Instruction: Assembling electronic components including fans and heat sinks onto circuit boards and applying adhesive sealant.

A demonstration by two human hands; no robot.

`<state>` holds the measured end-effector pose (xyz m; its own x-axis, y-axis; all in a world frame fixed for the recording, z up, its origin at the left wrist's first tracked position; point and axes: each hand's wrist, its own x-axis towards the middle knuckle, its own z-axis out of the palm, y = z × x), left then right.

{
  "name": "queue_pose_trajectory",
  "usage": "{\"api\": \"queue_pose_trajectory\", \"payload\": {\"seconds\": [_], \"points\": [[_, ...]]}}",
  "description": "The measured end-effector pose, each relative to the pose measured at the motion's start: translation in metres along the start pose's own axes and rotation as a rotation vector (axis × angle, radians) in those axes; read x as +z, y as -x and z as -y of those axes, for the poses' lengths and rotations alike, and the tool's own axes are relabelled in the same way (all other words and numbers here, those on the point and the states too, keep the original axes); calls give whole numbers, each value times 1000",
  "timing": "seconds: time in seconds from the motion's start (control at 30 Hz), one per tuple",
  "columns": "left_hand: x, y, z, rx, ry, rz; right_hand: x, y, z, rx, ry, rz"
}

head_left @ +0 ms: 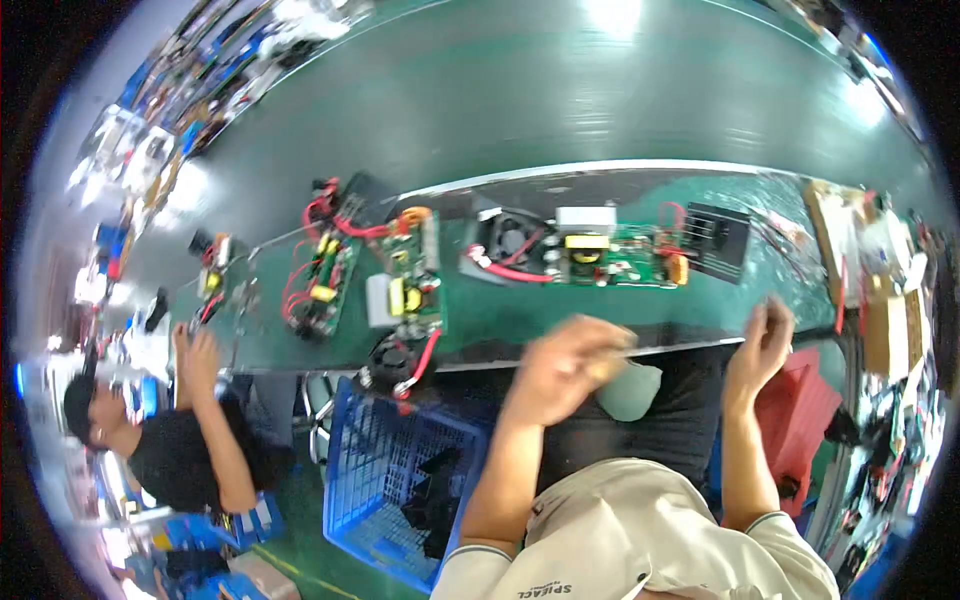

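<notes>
My left hand [562,372] hovers over the near edge of the bench, smeared by motion, its fingers bent toward the right. Whether it holds anything cannot be made out. Farther right, my right hand [764,345] is raised at the same edge with its fingers curled together; any small thing inside is hidden. Beyond both hands lies a green circuit board [630,262] with yellow-wrapped transformers. A black fan [512,238] with red wires sits at its left end, and a black slotted panel [717,243] at its right end. Neither hand touches this board.
More boards lie to the left, one circuit board [412,270] with a fan [393,362] overhanging the edge. A blue crate [385,490] stands below. A co-worker [190,450] works at far left. Boxes [885,330] and a red stool-like object [795,415] are at right.
</notes>
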<state>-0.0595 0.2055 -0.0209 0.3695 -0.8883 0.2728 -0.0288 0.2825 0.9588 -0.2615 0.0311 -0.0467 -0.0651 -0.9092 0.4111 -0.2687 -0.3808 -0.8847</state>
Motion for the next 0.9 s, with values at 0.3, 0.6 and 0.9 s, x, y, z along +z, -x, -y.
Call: {"api": "queue_pose_trajectory", "payload": {"seconds": [0.3,0.6,0.9], "points": [[-72,-118,-57,363,1105,-210,61,123,84,791,-1065,1410],[-130,-147,-110,519,789,-183,24,183,111,1955,-1169,1562],[-70,-129,-48,114,-615,-252,-10,20,66,767,-255,1297]]}}
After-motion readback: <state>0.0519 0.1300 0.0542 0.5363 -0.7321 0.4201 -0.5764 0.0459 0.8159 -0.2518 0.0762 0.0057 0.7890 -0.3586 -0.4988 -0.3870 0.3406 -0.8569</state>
